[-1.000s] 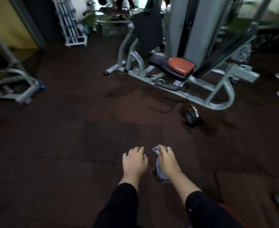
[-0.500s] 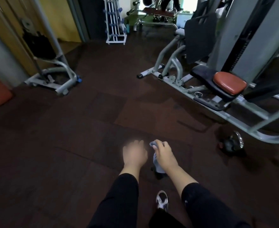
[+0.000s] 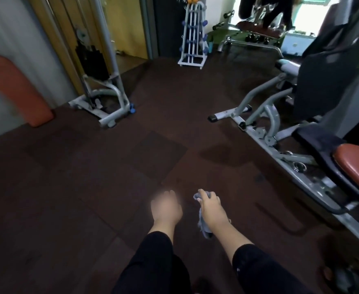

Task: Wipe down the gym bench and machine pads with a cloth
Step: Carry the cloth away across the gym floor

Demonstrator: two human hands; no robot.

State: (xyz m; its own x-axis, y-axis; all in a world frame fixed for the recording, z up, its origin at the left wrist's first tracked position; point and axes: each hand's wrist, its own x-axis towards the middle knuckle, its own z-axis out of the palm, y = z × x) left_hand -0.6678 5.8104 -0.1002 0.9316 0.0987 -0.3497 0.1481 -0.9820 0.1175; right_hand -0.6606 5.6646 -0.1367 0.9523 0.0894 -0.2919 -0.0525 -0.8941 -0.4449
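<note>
Fingers [image 3: 205, 196] of the right hand [image 3: 213, 209]: curled round a grey cloth [image 3: 203, 224], a tuft showing above the knuckles, the rest hanging below the wrist. Left hand [image 3: 166, 209]: blurred, held just beside the right; whether its fingers are spread or curled cannot be told; it appears to hold nothing. Both forearms in black sleeves.

Floor [image 3: 110, 166]: dark rubber tiles, a broad open stretch from 12 to 9 o'clock of the hands, running back to the far wall.

Edges:
- 2 to 3 o'clock: grey-framed machine [image 3: 280, 128], its base rail slanting along the right side; black seat with orange pad [image 3: 356, 164] on it, well apart from the cloth.
- 10 to 11 o'clock: second grey frame [image 3: 108, 102] with a black weight stack, foot ends on the floor.
- 9 o'clock: orange pad [image 3: 15, 90] against a grey panel.
- 12 o'clock, far: white rack [image 3: 192, 39] holding small blue dumbbells.
- 1 o'clock, far: bench [image 3: 257, 32], a person standing behind it.

Writing, labels: none legible.
</note>
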